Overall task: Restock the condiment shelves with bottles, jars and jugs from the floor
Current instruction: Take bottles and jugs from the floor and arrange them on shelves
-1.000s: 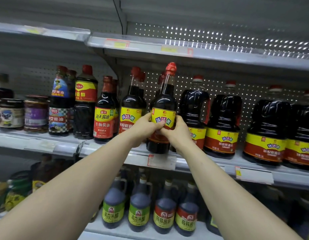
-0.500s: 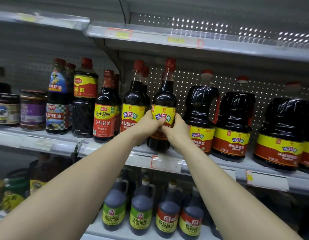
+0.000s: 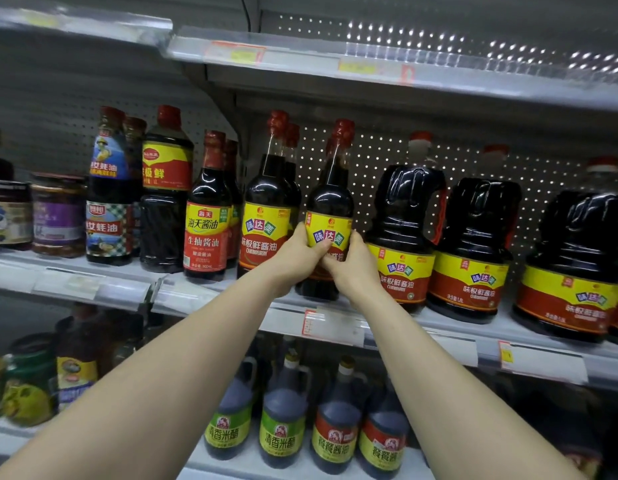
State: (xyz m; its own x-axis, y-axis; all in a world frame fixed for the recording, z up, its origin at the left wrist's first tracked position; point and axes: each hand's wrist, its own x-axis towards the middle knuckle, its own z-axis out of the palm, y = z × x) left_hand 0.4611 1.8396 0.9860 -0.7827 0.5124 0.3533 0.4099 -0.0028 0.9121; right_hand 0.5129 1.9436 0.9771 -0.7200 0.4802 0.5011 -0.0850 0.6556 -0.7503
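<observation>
A dark soy sauce bottle (image 3: 330, 206) with a red cap and a yellow and red label stands upright on the middle shelf (image 3: 335, 325). My left hand (image 3: 295, 258) grips its left side at the label. My right hand (image 3: 354, 268) grips its right side lower down. The bottle's base sits at the shelf, between a matching bottle (image 3: 266, 209) on its left and a large dark jug (image 3: 402, 237) on its right. My hands hide the lower half of the label.
More large jugs (image 3: 473, 251) fill the shelf to the right. Other sauce bottles (image 3: 207, 209) and jars (image 3: 58, 216) stand to the left. Vinegar and sauce jugs (image 3: 283, 417) line the lower shelf. The upper shelf edge (image 3: 335, 64) hangs close above the bottle caps.
The bottle has gone down from a lifted position onto the shelf and a little deeper in. Both hands kept their hold on it.
</observation>
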